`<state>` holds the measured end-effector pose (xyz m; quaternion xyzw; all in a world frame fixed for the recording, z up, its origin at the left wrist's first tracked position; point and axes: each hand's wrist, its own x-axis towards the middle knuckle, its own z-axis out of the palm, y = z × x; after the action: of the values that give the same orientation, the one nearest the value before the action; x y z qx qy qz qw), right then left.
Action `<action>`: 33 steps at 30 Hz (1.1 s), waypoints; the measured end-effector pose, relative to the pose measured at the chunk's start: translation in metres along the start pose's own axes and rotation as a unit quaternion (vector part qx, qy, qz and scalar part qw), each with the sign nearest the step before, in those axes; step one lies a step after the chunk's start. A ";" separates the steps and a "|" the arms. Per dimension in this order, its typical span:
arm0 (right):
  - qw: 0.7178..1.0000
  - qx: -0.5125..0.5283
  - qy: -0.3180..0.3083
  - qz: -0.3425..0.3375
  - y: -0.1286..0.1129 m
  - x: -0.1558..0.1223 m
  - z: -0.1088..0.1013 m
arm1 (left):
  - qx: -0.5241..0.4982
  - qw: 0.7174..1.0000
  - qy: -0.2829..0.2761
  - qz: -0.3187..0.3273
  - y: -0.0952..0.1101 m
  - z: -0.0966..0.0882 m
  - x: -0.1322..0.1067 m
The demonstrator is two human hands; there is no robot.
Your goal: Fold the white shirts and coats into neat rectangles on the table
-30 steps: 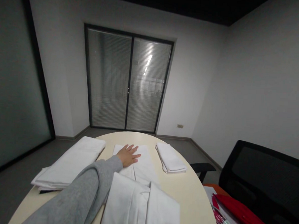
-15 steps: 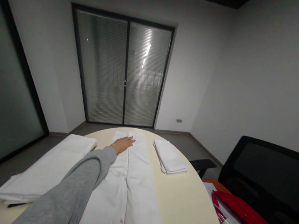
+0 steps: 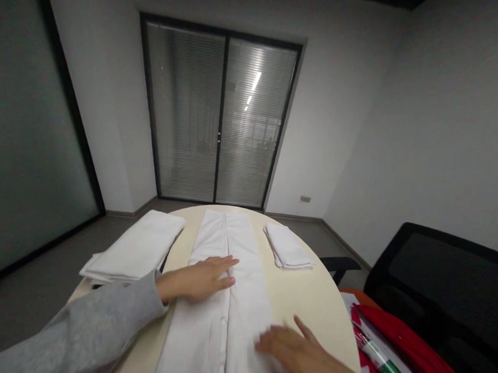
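Observation:
A long white shirt (image 3: 221,297), folded into a narrow strip with its button line showing, lies down the middle of a cream oval table (image 3: 305,302). My left hand (image 3: 203,276) lies flat and open on the shirt's left half, fingers pointing right. My right hand (image 3: 300,353) rests open on the shirt's lower right edge, fingers spread, partly blurred.
A stack of folded white cloth (image 3: 138,247) sits at the table's left. A smaller folded white cloth (image 3: 287,248) lies at the right. A black chair (image 3: 441,288) stands on the right, with red folders and a pen (image 3: 379,366) beside the table's edge. Blinds cover the glass doors ahead.
My left hand has slid back from the shirt's far end to its middle. My right hand has come into view on the shirt's near right edge. The shirt, folded over a second ago, lies stretched out.

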<state>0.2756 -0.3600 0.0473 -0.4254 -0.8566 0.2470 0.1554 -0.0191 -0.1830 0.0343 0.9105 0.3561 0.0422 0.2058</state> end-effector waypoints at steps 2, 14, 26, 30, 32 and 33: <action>0.997 -0.069 0.016 0.030 -0.005 0.039 -0.006 | 0.033 0.997 0.050 -0.052 0.009 0.034 -0.026; 0.977 -0.171 0.093 0.088 0.034 0.140 0.072 | 0.124 0.972 0.186 -0.069 0.020 0.074 -0.047; 0.946 -0.235 0.154 0.159 0.016 0.156 0.051 | 0.111 0.974 0.123 -0.157 0.029 0.049 -0.029; 0.944 -0.235 0.154 0.175 0.016 0.155 0.038 | 0.052 0.974 0.113 -0.187 0.022 0.037 -0.034; 0.938 -0.235 0.166 0.192 0.020 0.148 0.024 | 0.020 0.972 0.133 -0.192 0.016 0.021 -0.044; 0.933 -0.236 0.180 0.206 0.023 0.143 0.017 | 0.013 0.969 0.149 -0.196 0.013 0.012 -0.051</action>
<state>0.1983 -0.2376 0.0289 -0.6541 -0.7417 -0.0163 0.1477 -0.0460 -0.2299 0.0319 0.8087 0.5551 0.1314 0.1433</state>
